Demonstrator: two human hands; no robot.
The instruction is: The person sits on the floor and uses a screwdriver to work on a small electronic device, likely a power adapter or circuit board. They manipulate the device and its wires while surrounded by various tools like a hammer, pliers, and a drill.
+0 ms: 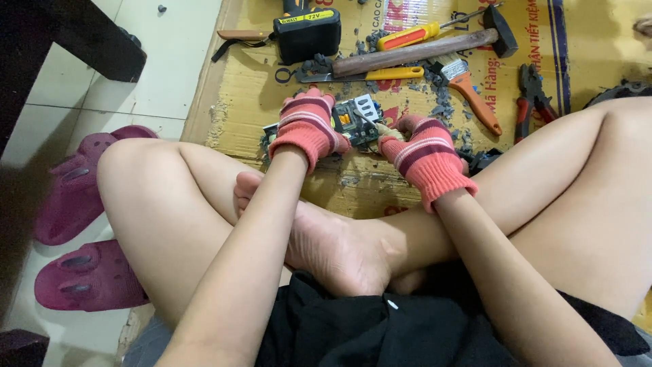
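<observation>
Circuit board (pixel 353 122), green with a pale metal part, lies on yellow printed cardboard (pixel 380 190) just beyond the crossed legs; left hand (pixel 307 129), in a red striped glove, clasps its left edge; right hand (pixel 424 153), gloved alike, pinches its right end; behind: black battery pack (pixel 307 34) with yellow label strip, wooden-handled hammer (pixel 414 51), orange-handled brush (pixel 472 95), red pliers (pixel 526 95); magenta slippers (pixel 81 231) on tiles, left.
</observation>
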